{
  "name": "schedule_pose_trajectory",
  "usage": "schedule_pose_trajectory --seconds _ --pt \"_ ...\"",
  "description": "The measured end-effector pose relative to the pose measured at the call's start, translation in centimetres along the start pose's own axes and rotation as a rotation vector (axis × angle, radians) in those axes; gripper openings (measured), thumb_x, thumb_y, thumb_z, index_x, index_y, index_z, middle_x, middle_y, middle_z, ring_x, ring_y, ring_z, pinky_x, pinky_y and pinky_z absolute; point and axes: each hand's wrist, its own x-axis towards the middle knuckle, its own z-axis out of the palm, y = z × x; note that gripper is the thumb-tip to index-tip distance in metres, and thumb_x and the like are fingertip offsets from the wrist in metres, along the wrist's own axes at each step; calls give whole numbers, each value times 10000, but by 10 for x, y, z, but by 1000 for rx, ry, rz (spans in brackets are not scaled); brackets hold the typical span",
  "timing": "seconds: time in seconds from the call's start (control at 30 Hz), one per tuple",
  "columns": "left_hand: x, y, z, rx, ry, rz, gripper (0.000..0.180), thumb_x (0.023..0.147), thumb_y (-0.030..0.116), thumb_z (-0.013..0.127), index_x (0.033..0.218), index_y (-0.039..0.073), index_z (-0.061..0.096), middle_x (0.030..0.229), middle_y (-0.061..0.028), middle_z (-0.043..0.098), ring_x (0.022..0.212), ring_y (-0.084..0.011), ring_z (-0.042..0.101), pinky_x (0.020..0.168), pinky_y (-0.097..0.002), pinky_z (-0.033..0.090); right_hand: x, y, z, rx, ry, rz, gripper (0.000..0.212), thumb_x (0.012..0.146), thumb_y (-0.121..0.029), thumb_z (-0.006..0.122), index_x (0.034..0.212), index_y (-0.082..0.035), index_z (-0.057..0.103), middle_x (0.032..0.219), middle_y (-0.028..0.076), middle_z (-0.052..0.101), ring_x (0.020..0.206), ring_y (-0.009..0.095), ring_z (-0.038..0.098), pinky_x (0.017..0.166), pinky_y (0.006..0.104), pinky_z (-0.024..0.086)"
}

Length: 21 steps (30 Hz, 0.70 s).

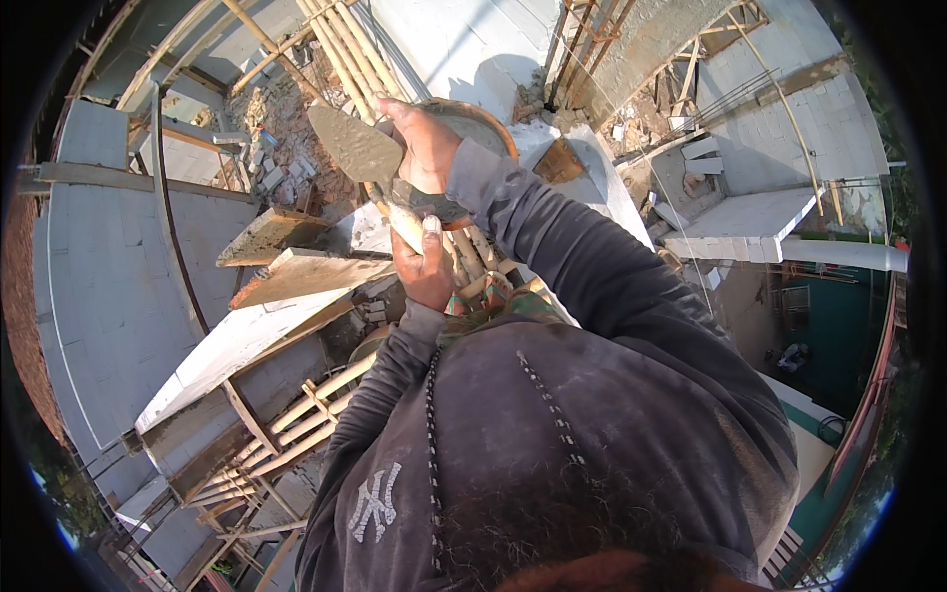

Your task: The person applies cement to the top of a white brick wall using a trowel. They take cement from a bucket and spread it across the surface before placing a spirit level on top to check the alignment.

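Trowel (pixel 355 145) up at the top of the view, left of centre, its broad blade coated in grey mortar and tipped out toward the upper left! Left hand (pixel 424 264) below it, fingers and thumb wrapped around the pale handle, a closed grip there. Right hand (pixel 426 148) close by the blade's right side, fingers reaching forward at its edge; whether they pinch the metal or merely rest against it, I cannot tell. Just behind that hand sits a round basin (pixel 506 135), its reddish-brown rim curving out past the wrist. Look beneath: bamboo poles (pixel 473 254) running under the hands. Over to the left, two rough boards (pixel 269 235) jut in, rubble (pixel 281 168) scattered beyond them, and a pale block wall (pixel 138 286) fills that flank. Upper right, rusty rebar (pixel 584 47) stands beside a grey wall (pixel 636 49).
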Motion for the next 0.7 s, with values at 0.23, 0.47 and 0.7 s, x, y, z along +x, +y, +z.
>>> schedule_pose_trajectory --seconds 0.23,0.47,0.7 --pt "3 -32 -13 156 -46 -19 283 1013 131 529 1244 -33 514 1079 -68 603 975 -146 552 881 -321 466 -35 -4 11 -43 -96 -161 576 983 -428 620 1423 -77 499 1310 83 601 1145 213 603 1000 415 477" --pt "13 -38 -17 298 11 135 359 970 113 548 1274 -75 510 1166 -168 589 1057 -260 585 935 -380 466 -72 33 6 -498 119 -287 486 855 -347 771 1156 20 664 1013 65 696 897 189 669 806 349 521" --pt "19 -38 -19 395 -21 211 391 956 170 567 1250 -84 519 1200 -213 578 1100 -321 580 965 -402 453 -89 30 9 -1470 269 -163 421 882 -226 641 1142 104 646 926 266 703 827 312 697 772 391 533"
